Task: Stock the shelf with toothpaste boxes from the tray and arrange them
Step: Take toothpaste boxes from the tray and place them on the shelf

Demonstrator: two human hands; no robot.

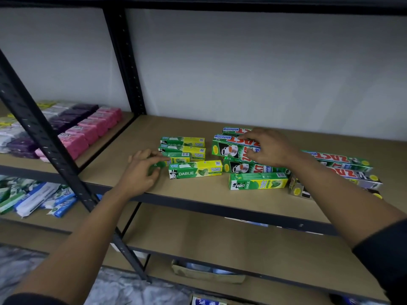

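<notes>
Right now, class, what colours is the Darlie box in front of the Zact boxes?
Green and yellow; the Darlie box shows best in the head view.

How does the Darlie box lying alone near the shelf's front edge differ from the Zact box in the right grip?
The Darlie box is green and yellow; the Zact box is green with red letters and a cup picture. The Darlie box looks slimmer than the Zact box. The Darlie box lies untouched, while the right grip holds the Zact box. Both are long toothpaste cartons on one shelf.
</notes>
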